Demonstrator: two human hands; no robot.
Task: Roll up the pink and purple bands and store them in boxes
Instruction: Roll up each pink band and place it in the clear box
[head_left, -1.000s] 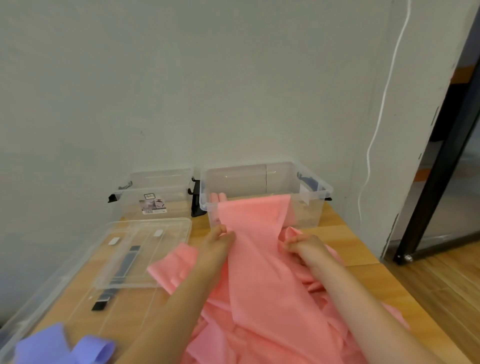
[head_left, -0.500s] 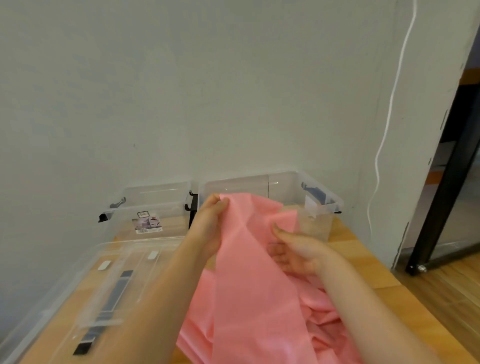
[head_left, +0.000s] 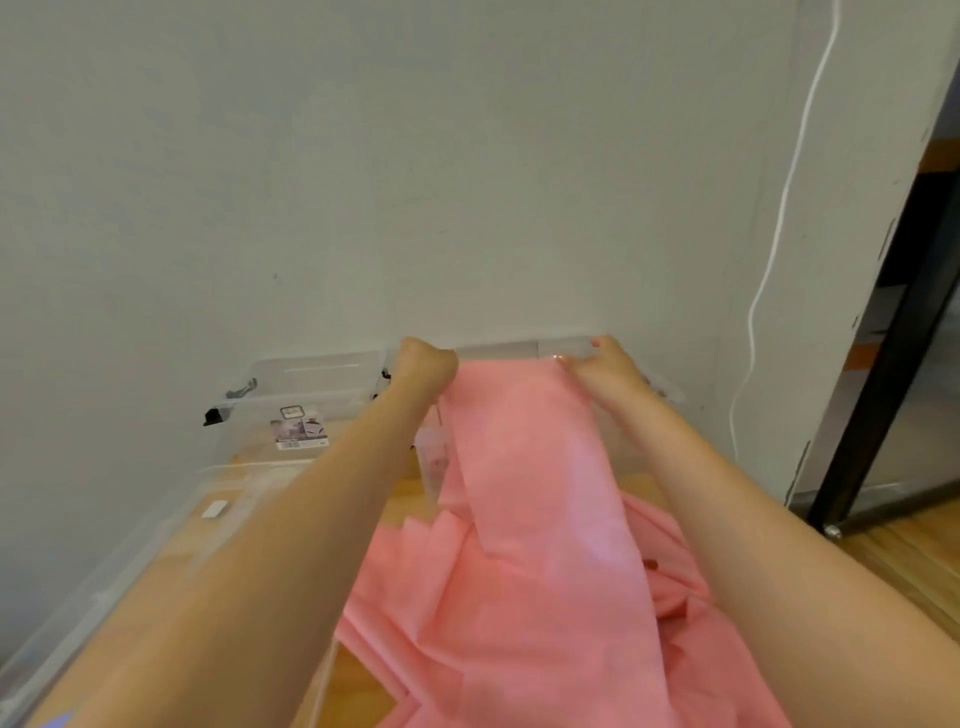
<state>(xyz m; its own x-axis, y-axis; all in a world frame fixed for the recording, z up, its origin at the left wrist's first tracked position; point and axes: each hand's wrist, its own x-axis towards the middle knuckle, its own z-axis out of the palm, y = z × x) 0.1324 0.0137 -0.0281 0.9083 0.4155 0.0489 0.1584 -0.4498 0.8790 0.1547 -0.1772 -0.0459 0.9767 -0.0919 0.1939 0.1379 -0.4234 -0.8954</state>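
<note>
Both arms stretched forward, each hand gripping a top corner of the pink band (head_left: 524, 467): left hand (head_left: 427, 366) fisted on the left corner, right hand (head_left: 605, 371) pinching the right corner, thumb up. Hands level with each other, set apart by the band's width, equally near it. Band's end edge taut between them, held up in front of the right-hand clear box (head_left: 660, 395). Long axis runs from the hands back toward the person and down, ending in a loose crumpled heap on the wooden table (head_left: 363, 691). Judgement: this is the straightening step before rolling; the roll would start at the held edge and travel along that axis toward the body, so the heap needs flattening first. Second clear box (head_left: 311, 384) sits left of the first, label on its front wall. A clear lid (head_left: 171, 519) lies flat, nearer left. Sliver of purple band (head_left: 60, 721) at bottom left corner, probably, too little shows to be sure. Plain pale wall (head_left: 363, 182) behind; white cable (head_left: 779, 218) hangs down it at right; dark door frame (head_left: 893, 322) beyond.
</note>
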